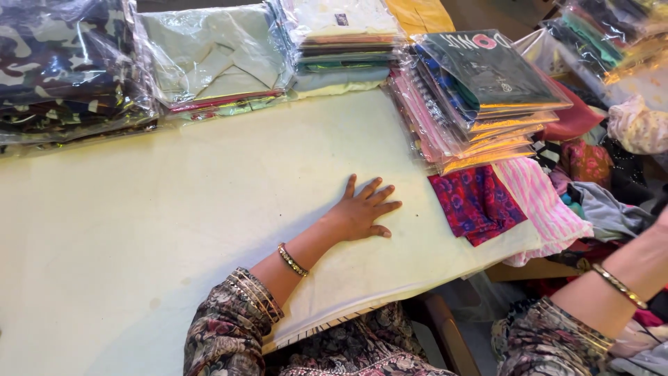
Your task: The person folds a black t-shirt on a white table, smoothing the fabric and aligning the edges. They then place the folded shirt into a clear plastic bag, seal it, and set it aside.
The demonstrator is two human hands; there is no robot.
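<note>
My left hand [363,207] lies flat, fingers spread, on the pale cream cloth covering the table [174,230], holding nothing. A folded red and purple patterned fabric [475,203] sits just to its right, beside a pink striped cloth [543,205]. My right arm reaches out past the right edge of the picture; only the forearm with a gold bangle [619,285] shows, and the hand itself is out of view.
Stacks of plastic-wrapped folded garments line the far side: camouflage ones [62,63] at left, pale green ones [216,56] in the middle, a tilted colourful stack [480,97] at right. A heap of loose clothes [612,188] lies beyond the table's right edge.
</note>
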